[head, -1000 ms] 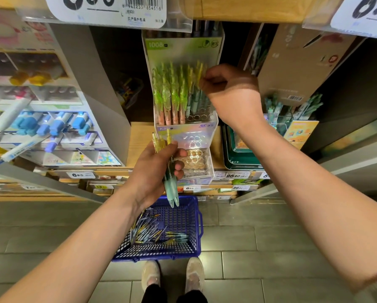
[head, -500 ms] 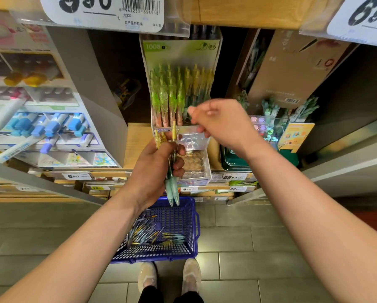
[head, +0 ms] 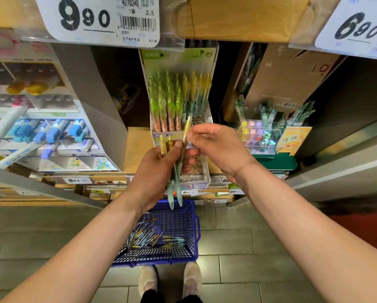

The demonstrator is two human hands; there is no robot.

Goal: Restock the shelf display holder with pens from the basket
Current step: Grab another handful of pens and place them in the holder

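Observation:
The clear display holder (head: 201,179) stands on the wooden shelf, its upper rows filled with upright green and yellow-green pens (head: 170,101); its lower front holes are bare. My left hand (head: 157,171) grips a small bunch of pens (head: 174,193) in front of the holder, tips pointing down. My right hand (head: 218,147) pinches the yellow top of one pen (head: 186,130) from that bunch, partly lifted out. Below, on the floor, the blue basket (head: 192,232) holds several loose pens (head: 148,237).
A grey display of blue correction tapes (head: 52,132) stands to the left. To the right are a cardboard display (head: 292,79), a clear box of pastel items (head: 255,136) and a green tray (head: 277,162). Price tags (head: 100,18) hang above. My shoes (head: 170,281) stand by the basket.
My right hand left the upper pen rows, came down to the bunch in my left hand and pinched one pen. The left hand stayed nearly still.

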